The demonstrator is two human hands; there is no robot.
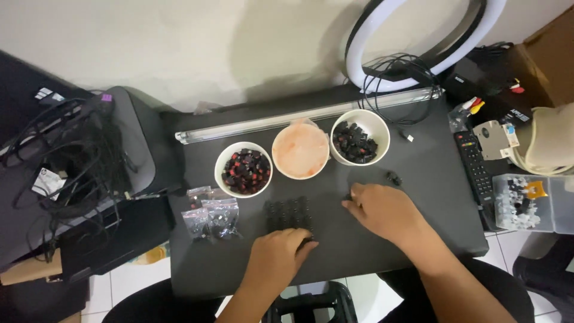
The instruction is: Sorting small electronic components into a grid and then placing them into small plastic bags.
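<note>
Basically, left hand [276,254] closed on black key-switch block [289,215] at centre, right hand [382,210] flat beside; loose switch [393,177] could roll off tabletop [430,197] w/ a nudge.

Bare forearms, dark trousers

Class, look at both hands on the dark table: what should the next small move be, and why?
Probably the right hand should close its fingertips on the small black piece under them and carry it to the block of black pieces. The left hand rests at that block's near corner, and a stray piece lies apart by the right-hand bowl.
</note>
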